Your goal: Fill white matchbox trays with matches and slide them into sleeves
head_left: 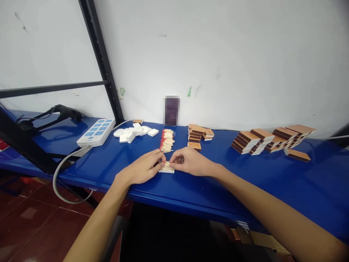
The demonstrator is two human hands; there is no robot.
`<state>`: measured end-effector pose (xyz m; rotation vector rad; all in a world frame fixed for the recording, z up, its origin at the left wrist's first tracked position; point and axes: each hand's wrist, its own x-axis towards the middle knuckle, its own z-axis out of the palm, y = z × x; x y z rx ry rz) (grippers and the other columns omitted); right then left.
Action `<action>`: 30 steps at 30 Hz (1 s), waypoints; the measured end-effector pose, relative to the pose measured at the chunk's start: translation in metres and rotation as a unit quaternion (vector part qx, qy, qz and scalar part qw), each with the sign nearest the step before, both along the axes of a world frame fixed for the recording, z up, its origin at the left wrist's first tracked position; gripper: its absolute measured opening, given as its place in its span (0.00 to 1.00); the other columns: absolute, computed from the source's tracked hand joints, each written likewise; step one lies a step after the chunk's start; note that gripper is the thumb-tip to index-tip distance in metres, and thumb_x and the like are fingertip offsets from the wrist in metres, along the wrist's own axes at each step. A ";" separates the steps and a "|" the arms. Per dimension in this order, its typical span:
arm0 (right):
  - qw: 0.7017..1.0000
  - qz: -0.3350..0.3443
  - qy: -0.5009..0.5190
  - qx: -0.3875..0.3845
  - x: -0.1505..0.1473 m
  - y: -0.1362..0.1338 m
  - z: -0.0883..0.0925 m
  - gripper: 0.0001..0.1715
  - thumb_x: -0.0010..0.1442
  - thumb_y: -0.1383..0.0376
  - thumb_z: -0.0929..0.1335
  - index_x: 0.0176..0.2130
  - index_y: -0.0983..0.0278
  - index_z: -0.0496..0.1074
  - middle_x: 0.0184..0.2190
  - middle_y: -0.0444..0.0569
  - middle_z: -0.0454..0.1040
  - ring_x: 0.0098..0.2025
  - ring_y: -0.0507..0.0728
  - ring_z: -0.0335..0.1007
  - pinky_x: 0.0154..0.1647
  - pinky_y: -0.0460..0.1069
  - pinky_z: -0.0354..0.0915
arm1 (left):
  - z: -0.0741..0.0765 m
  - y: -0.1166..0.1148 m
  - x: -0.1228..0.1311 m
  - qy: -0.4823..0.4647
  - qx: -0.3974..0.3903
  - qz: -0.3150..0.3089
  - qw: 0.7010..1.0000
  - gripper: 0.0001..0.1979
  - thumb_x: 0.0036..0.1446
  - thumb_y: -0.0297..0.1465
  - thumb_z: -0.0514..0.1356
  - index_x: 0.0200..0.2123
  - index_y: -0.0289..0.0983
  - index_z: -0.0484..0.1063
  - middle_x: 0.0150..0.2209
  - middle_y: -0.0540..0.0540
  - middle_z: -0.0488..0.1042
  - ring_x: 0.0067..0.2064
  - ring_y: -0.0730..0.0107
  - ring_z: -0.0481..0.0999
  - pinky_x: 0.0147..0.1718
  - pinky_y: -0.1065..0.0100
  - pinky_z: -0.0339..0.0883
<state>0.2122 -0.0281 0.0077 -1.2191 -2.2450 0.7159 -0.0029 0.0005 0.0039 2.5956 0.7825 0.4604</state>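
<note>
On the blue table, a small white matchbox tray [167, 171] with matchsticks [167, 166] in it lies between my hands. My left hand [145, 166] reaches in from the left, thumb and fingertips closed round the red-headed ends of the sticks. From the right, my right hand [191, 161] pinches their plain ends, its other fingers curled. The fingertips hide part of the tray. Just beyond them lies a heap of loose matches [167, 140], most red heads pointing left.
White trays [130, 135] are piled at the left, by a power strip [96, 132] with a grey cable. Matchbox sleeves and boxes [196, 133] are stacked behind my right hand. More matchbox stacks [249, 141] and a lone matchbox [297, 155] are further right. A black rack post [102, 54] rises at the left.
</note>
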 end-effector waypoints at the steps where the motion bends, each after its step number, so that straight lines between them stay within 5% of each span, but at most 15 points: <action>1: 1.000 0.000 -0.005 0.002 -0.001 0.000 -0.001 0.09 0.57 0.64 0.68 0.32 0.66 0.77 0.24 0.44 0.74 0.25 0.50 0.66 0.26 0.44 0.60 | 0.001 -0.001 0.000 0.000 -0.004 0.008 1.000 0.08 0.65 0.33 0.49 0.37 0.38 0.65 0.34 0.50 0.68 0.36 0.68 0.67 0.36 0.67 0.60; 5: 0.999 0.009 -0.030 0.027 -0.001 0.001 -0.002 0.10 0.58 0.66 0.67 0.31 0.66 0.78 0.24 0.45 0.75 0.25 0.49 0.65 0.26 0.45 0.59 | 0.005 -0.004 -0.001 0.011 -0.013 0.019 1.000 0.10 0.59 0.35 0.56 0.43 0.39 0.66 0.31 0.52 0.67 0.33 0.68 0.67 0.33 0.67 0.61; 12: 0.997 0.011 -0.068 0.045 -0.002 0.000 0.001 0.13 0.61 0.65 0.66 0.34 0.66 0.80 0.29 0.49 0.77 0.28 0.51 0.67 0.28 0.45 0.59 | 0.005 -0.004 -0.001 0.004 0.053 0.018 0.998 0.12 0.56 0.35 0.59 0.44 0.40 0.71 0.45 0.46 0.70 0.48 0.60 0.69 0.48 0.61 0.63; 21: 0.998 -0.019 -0.050 0.026 -0.002 0.000 0.002 0.14 0.61 0.60 0.68 0.35 0.64 0.81 0.27 0.47 0.78 0.26 0.51 0.66 0.25 0.46 0.57 | -0.001 0.002 0.000 0.007 0.078 0.018 0.997 0.13 0.59 0.38 0.61 0.48 0.42 0.72 0.42 0.48 0.76 0.44 0.62 0.69 0.43 0.63 0.63; 30: 0.998 -0.048 -0.026 0.043 -0.002 0.002 0.000 0.09 0.59 0.66 0.68 0.31 0.66 0.78 0.26 0.46 0.76 0.27 0.51 0.68 0.29 0.46 0.59 | -0.003 0.007 -0.001 0.014 0.103 0.020 0.994 0.17 0.59 0.42 0.61 0.49 0.43 0.75 0.40 0.46 0.78 0.42 0.61 0.71 0.43 0.63 0.62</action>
